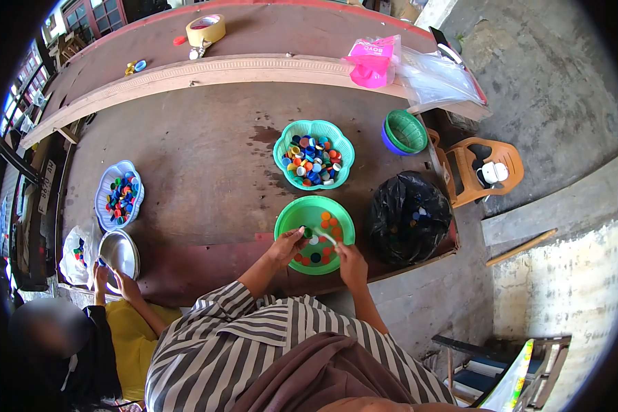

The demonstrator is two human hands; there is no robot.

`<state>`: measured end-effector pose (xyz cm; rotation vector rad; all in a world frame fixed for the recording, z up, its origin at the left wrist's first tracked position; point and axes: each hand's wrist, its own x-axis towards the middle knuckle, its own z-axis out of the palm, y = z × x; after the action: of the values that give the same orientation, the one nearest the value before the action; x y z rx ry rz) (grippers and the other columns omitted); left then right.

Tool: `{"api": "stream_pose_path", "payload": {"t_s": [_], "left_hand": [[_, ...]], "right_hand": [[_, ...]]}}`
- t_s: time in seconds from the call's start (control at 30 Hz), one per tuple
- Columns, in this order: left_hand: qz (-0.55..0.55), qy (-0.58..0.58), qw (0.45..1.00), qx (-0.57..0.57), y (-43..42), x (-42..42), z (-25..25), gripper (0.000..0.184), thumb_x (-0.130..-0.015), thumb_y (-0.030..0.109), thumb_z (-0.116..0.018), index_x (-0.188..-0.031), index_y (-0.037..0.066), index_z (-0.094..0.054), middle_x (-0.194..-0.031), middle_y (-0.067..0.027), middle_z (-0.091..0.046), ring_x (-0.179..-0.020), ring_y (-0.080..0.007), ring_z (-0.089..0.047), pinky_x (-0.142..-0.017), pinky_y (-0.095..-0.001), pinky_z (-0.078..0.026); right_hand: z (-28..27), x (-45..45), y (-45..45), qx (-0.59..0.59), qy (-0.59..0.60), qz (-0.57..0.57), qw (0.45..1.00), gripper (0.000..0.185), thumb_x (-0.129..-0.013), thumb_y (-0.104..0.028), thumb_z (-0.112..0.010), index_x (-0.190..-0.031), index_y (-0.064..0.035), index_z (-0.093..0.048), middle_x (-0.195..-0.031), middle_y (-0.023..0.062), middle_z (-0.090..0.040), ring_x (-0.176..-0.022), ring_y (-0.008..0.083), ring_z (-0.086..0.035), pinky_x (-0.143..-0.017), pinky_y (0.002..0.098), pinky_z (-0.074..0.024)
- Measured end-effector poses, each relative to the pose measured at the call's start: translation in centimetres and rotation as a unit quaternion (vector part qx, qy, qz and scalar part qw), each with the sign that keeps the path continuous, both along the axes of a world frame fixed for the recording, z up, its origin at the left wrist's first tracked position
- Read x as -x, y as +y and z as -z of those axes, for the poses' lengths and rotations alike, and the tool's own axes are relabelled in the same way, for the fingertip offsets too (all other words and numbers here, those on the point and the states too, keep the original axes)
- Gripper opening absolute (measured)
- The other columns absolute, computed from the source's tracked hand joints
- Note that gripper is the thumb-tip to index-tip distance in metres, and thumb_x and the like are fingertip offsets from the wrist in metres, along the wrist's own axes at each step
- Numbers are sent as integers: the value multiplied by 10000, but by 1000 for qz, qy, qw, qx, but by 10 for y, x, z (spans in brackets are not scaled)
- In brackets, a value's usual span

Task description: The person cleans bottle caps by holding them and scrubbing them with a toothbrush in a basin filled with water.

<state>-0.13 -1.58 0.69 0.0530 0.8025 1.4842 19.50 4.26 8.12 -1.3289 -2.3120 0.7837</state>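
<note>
Over the green basin [281, 257], which holds orange, red and other caps in it, both of my hands are raised. My left hand [286, 247] pinches a small dark cap at the basin's left side. In my right hand [352, 265] is the end of a light-coloured brush [329, 237], whose other end points toward the left hand. Just beyond the basin stands a teal scalloped bowl [283, 137] full of mixed bottle caps [312, 161].
A black plastic bag [405, 233] lies right of the basin, with nested green and blue bowls [406, 132] behind it. At left are a lavender bowl [103, 199] of caps, a metal bowl [134, 255] and a co-worker's hands [125, 285]. A wooden rail [254, 66] crosses the table.
</note>
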Motion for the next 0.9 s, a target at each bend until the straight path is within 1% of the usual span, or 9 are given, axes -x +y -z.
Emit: {"api": "stream_pose_path", "payload": {"t_s": [0.07,0.13,0.27,0.37,0.43,0.53,0.63,0.73,0.9], "left_hand": [[6,5,1000,-17,-1,0,1,229,-939,230,-520,-992,23,-603,-908,-11,-597,-806,-89,-559,-749,-212,-487],[15,13,999,-32,-3,1,0,233,-939,245,-522,-967,29,-605,-903,-9,-596,-797,-86,-556,-735,-207,-482],[23,29,999,-11,-4,-2,-4,259,-938,281,-520,-952,36,-603,-884,-7,-589,-765,-80,-540,-690,-202,-464],[24,40,999,9,-5,-4,0,278,-937,300,-518,-958,34,-597,-875,-10,-583,-742,-79,-526,-678,-207,-458],[26,46,999,11,-5,-3,-2,284,-936,307,-519,-962,34,-594,-870,-10,-580,-734,-79,-519,-676,-209,-456],[40,51,998,26,-5,-4,-6,284,-933,308,-525,-968,33,-585,-860,-10,-573,-736,-82,-515,-675,-212,-453],[27,34,999,23,-6,-4,-7,279,-931,307,-529,-958,34,-581,-861,-13,-573,-742,-83,-518,-673,-216,-455],[27,39,999,4,-6,-2,-3,276,-931,306,-530,-954,36,-578,-859,-17,-573,-744,-85,-522,-660,-218,-457],[28,24,999,6,-7,-3,5,268,-932,300,-528,-961,37,-572,-867,-32,-584,-729,-87,-536,-653,-207,-465]], "right_hand": [[0,0,2,-6,-31,50,998,223,-890,-253,-550,-1026,-97,-635,-943,112,-612,-832,342,-600,-672,417,-475],[2,1,-2,16,33,-21,999,222,-884,-256,-556,-1026,-106,-639,-939,106,-615,-830,339,-601,-674,414,-474],[3,0,-2,-5,-16,-21,1000,223,-881,-261,-558,-1025,-110,-637,-936,108,-612,-832,340,-597,-677,410,-471],[2,1,0,-2,-4,49,999,227,-880,-264,-559,-1032,-113,-635,-935,113,-611,-837,341,-596,-680,408,-470],[1,2,-7,9,27,-62,998,235,-886,-264,-549,-1044,-110,-629,-945,117,-612,-850,345,-595,-686,413,-471],[7,-1,-1,13,-11,11,1000,232,-893,-260,-537,-1048,-112,-626,-958,114,-613,-863,347,-594,-690,416,-470],[9,-1,1,19,73,26,997,228,-897,-255,-531,-1046,-108,-623,-967,117,-611,-872,346,-594,-695,420,-470],[5,2,-12,35,45,-49,997,228,-895,-249,-535,-1045,-102,-623,-963,128,-610,-868,340,-599,-701,419,-470],[14,-1,-5,24,38,17,999,230,-893,-247,-539,-1045,-97,-624,-952,132,-609,-853,337,-602,-700,416,-471]]}}
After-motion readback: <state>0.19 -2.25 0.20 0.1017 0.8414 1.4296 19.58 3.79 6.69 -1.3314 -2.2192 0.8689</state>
